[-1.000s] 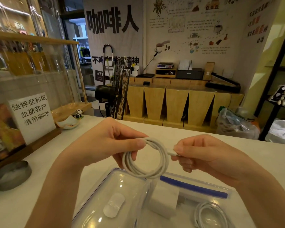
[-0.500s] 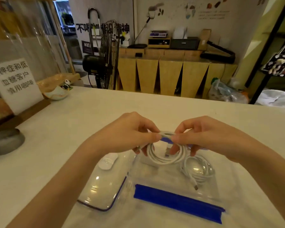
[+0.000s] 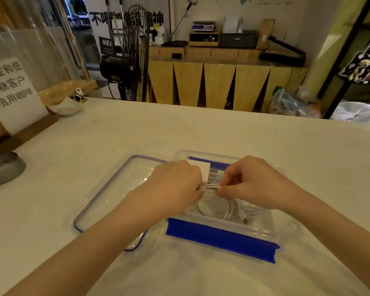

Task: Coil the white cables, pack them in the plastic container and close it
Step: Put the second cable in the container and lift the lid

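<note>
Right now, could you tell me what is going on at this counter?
A person is packing white cables into a clear plastic container on the counter. Both the left hand and the right hand pinch a coiled cable over the open box. Another coil already lies inside. The lid sits to the left, so the box is not yet closed.

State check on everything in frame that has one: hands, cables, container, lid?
left hand: closed on the coiled cable, over the container
right hand: pinching the same coil
coiled cable: wound, held by both hands, not released
second cable: coiled, lying inside the container
plastic container: open, blue latch folded out
lid: off, flat on the table beside the container
</note>
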{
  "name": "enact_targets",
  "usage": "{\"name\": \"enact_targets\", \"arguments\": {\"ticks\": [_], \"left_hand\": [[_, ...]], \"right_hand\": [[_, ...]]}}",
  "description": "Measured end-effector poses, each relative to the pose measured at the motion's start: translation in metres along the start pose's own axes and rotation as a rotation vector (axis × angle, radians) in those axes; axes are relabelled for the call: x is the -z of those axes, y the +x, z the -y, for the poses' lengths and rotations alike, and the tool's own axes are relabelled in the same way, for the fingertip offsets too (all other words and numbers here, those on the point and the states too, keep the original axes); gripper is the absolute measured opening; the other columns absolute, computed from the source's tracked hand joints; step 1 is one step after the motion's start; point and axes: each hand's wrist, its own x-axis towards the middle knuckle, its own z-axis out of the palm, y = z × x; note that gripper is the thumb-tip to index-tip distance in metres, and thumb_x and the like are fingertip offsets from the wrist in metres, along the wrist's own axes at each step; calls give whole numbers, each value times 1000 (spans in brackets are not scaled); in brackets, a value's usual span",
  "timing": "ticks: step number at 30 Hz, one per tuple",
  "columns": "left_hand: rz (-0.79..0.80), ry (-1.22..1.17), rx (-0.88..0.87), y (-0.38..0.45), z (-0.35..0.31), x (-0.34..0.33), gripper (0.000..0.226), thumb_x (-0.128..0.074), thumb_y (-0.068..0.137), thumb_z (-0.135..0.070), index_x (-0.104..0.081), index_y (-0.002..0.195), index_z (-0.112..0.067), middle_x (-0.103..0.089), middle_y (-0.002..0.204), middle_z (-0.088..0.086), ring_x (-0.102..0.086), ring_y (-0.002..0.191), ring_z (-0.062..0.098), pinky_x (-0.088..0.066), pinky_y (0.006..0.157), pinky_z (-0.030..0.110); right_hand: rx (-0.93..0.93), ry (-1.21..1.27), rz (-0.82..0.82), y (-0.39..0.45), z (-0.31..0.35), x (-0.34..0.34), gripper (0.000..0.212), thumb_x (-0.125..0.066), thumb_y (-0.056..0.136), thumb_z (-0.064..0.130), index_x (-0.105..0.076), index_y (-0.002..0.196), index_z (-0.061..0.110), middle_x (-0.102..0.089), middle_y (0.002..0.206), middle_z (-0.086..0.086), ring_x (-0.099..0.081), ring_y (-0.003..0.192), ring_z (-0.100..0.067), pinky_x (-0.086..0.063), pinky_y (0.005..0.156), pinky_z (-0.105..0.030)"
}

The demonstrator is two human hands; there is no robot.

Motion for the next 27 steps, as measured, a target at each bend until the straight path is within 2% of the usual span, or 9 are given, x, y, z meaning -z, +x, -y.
{"name": "enact_targets", "arguments": {"ticks": [4, 9, 13, 15, 17, 19, 22, 24, 27], "left_hand": [[40, 52, 1, 1, -5, -4, 17, -47, 92, -15, -62, 99, -11, -38, 65, -2, -45, 70, 16, -42, 68, 29], [64, -22, 16, 2, -5, -4, 22, -44, 93, -19, -63, 100, -10, -38, 63, -3, -46, 69, 16, -43, 69, 29], [43, -114, 4, -5, 2, 3, 27, -44, 93, -21, -66, 104, -10, -63, 81, 5, -56, 71, 19, -51, 73, 31], [-9, -171, -15, -11, 8, 9, 26, -47, 92, -24, -67, 107, -15, -70, 95, 3, -62, 80, 15, -53, 79, 31], [-94, -253, -17, -18, 18, 15, 25, -49, 91, -25, -64, 110, -21, -69, 102, -4, -61, 83, 6, -51, 78, 19], [-215, -315, 17, -27, 31, 16, 23, -52, 89, -26, -65, 108, -26, -66, 97, -11, -57, 77, -3, -42, 70, 5], [-369, -400, 124, -42, 57, 10, 20, -55, 87, -25, -67, 102, -28, -61, 90, -18, -54, 77, -14, -41, 66, 0], [-372, -416, 221, -52, 77, -1, 21, -56, 86, -24, -65, 105, -25, -63, 99, -13, -56, 81, -8, -41, 68, 4], [-326, -356, 366, -68, 101, -22, 28, -57, 86, -26, -60, 113, -19, -58, 119, -2, -54, 103, 12, -35, 79, 16]], "right_hand": [[6, -46, 6, 3, -2, -1, 8, -72, 74, 27, -73, 74, 19, -65, 65, 7, -57, 60, -8, -45, 54, -18], [-3, -100, 85, 9, 2, 3, 18, -69, 75, 31, -73, 83, 16, -70, 78, 0, -61, 72, -13, -52, 66, -26], [-2, -84, 93, 11, 9, 18, 22, -64, 79, 35, -73, 83, 15, -69, 74, 1, -60, 70, -9, -52, 64, -25], [30, -80, 70, 13, 16, 27, 20, -61, 82, 32, -72, 81, 15, -68, 68, 4, -57, 63, -6, -44, 57, -18], [83, -75, 51, 19, 26, 34, 18, -59, 84, 29, -72, 81, 17, -66, 64, 7, -55, 59, -5, -40, 54, -15], [146, -55, 48, 29, 37, 35, 16, -58, 85, 26, -71, 84, 16, -65, 64, 7, -55, 58, -5, -39, 54, -14], [231, -43, 68, 51, 55, 29, 13, -58, 86, 20, -69, 89, 14, -63, 67, 6, -55, 59, -4, -41, 55, -13], [304, -56, 72, 69, 68, 20, 14, -59, 85, 18, -69, 93, 12, -64, 72, 5, -57, 66, -5, -43, 60, -13], [352, -118, 92, 103, 81, 1, 17, -61, 84, 15, -68, 99, 10, -68, 92, -3, -60, 80, -13, -47, 72, -19]]}}
